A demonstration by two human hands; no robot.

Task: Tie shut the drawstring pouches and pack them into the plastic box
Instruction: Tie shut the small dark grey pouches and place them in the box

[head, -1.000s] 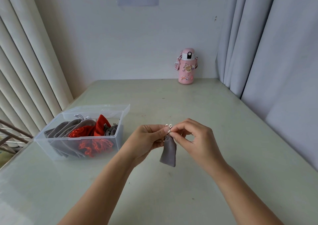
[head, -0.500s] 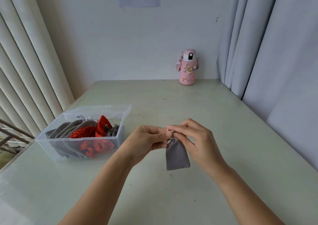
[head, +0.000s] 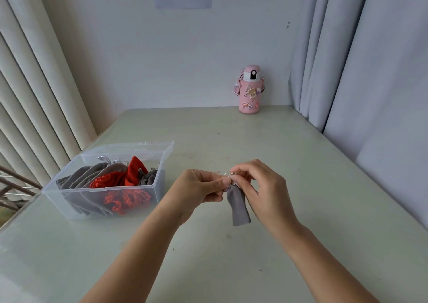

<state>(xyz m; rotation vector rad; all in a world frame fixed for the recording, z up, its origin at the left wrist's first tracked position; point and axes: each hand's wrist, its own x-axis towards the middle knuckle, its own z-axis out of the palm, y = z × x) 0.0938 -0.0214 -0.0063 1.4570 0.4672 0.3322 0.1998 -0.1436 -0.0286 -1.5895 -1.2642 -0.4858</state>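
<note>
With grey and red pouches (head: 111,178) already packed in the box (head: 129,187), my left hand (head: 199,188) and right hand (head: 264,187) both pinch the cord (head: 229,174) of one grey pouch (head: 238,206) hanging right of the box; I judge tying unfinished, packing pending

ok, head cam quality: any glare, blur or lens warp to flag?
Head view: soft, even light, only faint shadows on the table; a pale sheen on its near left corner; wide-angle warp splays the blinds and curtain at the edges; the grey pouch is sharp, but the drawstring pinched between left hand and right hand is too small to resolve.
</note>
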